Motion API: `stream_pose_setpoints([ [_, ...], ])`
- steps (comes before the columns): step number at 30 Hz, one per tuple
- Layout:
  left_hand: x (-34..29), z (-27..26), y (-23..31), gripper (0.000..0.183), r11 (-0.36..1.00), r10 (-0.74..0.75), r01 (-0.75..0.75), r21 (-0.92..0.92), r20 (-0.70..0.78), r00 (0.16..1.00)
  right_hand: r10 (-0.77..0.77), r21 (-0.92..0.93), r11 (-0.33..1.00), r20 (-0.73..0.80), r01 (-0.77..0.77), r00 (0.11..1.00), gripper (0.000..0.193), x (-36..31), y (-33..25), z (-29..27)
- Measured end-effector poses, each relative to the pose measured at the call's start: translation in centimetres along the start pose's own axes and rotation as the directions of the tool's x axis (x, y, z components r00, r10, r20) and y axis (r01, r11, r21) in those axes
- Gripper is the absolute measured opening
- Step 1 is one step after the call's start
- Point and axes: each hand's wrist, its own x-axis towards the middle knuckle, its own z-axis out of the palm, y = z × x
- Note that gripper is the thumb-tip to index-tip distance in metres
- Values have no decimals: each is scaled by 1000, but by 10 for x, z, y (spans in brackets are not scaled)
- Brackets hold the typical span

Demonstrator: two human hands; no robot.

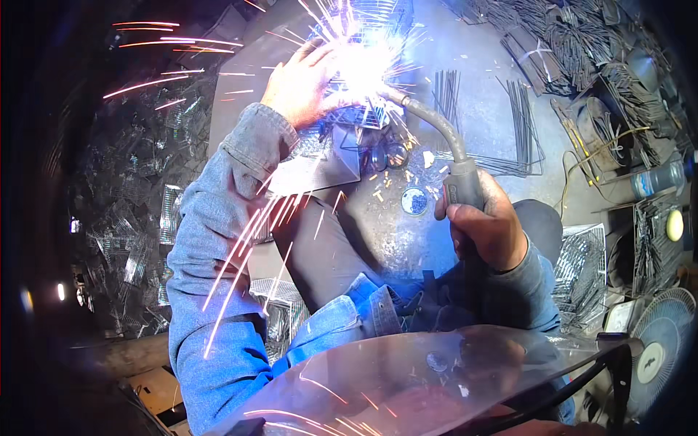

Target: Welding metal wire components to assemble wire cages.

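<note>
Welding a wire frame (374, 116)
The right hand (493, 221) is gripping the torch (459, 156); glare is hiding whether the left hand (299, 86) is clamping; steady aim is likely mattering next.

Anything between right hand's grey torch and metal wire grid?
Nothing visible: the grey curved welding torch in the right hand ends at the white glare over the metal wire grid; that glare hides whatever is inside.
</note>
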Motion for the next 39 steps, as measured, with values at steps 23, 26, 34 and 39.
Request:
stream_pose_setpoints([
  [23,0,2,-2,82,1000,-8,8,-17,-20,1000,-46,-9,999,5,46,999,33,5,8,-5],
  [26,4,-3,15,80,995,-64,64,74,-7,998,-94,46,994,-51,97,994,33,3,-7,-15],
  [34,84,-52,63,87,984,165,-176,-16,430,888,-269,224,916,-274,334,923,20,28,-48,-65],
  [39,138,-55,41,90,914,373,-246,-324,426,824,-226,344,889,-246,303,943,22,50,-5,-74],
])
